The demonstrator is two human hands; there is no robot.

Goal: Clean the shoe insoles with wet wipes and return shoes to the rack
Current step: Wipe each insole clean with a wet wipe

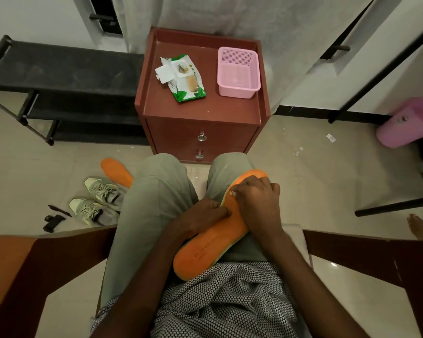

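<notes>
The long orange foam insole (213, 237) lay across the person's right thigh, toe toward 1 o'clock. Left hand (200, 218) pinned its middle; right hand (257, 203), nearer the toe, was pressing a white wipe, barely visible.

Place: I read this as a room in a home, likely a bedroom or entry corner.
Furniture: a red-brown bedside cabinet (200, 103) with two knobbed drawers stands against the wall; I look down from a wooden armchair (32, 259).
Storage: a low black shoe rack (59, 76) sits left of the cabinet, with a pair of pale sneakers (95, 201) on the floor in front of it.
Floor: glossy beige tiles (303, 167) with a dark skirting line.
Household bits: a pack of wet wipes (183, 78) and a pink plastic basket (238, 71) on the cabinet top (ordinary domestic clutter).
Walls: white, with a pale curtain (254, 18) hanging behind the cabinet.
</notes>
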